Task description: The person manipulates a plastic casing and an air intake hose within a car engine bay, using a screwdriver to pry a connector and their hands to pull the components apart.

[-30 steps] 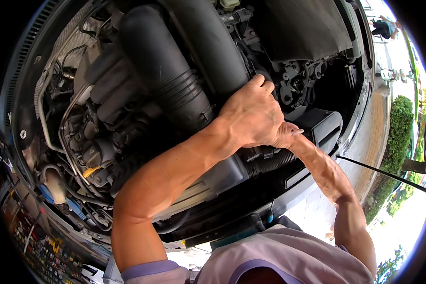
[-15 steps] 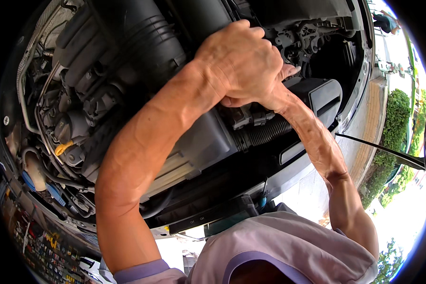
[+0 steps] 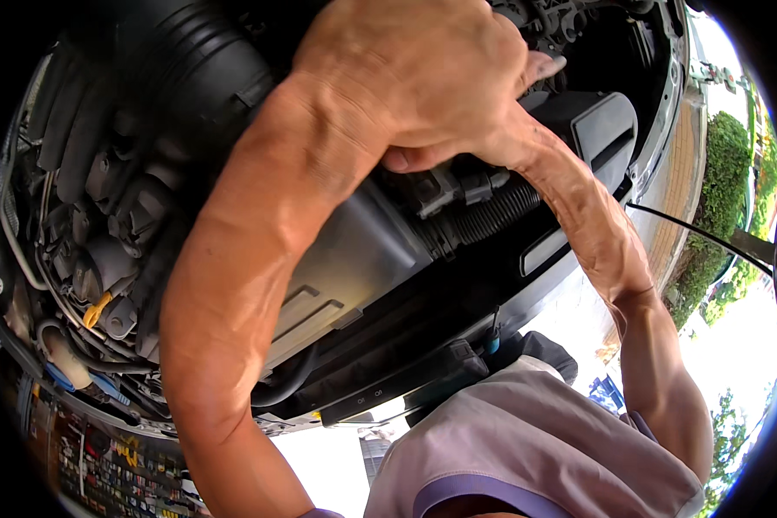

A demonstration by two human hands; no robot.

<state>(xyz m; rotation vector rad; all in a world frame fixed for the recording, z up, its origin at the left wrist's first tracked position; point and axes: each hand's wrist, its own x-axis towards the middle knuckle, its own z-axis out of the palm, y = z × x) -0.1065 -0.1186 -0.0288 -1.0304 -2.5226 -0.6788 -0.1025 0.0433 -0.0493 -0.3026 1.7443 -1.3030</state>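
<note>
My left hand [image 3: 414,73] is closed, its back toward me, high in the middle of the head view over the engine bay. My right hand [image 3: 502,142] meets it from the right and lies mostly hidden underneath. One fingertip sticks out past the left hand on the far right side, and another shows below it; whose they are I cannot tell. Whatever the hands grip is covered by them. Right beneath them are a black plastic housing [image 3: 367,237], a ribbed black hose [image 3: 492,213] and a black connector piece [image 3: 436,188].
A wide ribbed black duct [image 3: 203,60] runs at the upper left. Left of the arms are engine parts with a yellow dipstick handle [image 3: 97,309]. The car's front edge [image 3: 509,319] passes close to my body. On the right, a thin prop rod [image 3: 699,233] crosses before a hedge [image 3: 721,207].
Both hands stay together and now appear larger and higher in the picture. The view has shifted somewhat, and the engine parts at left have slid toward the left edge.
</note>
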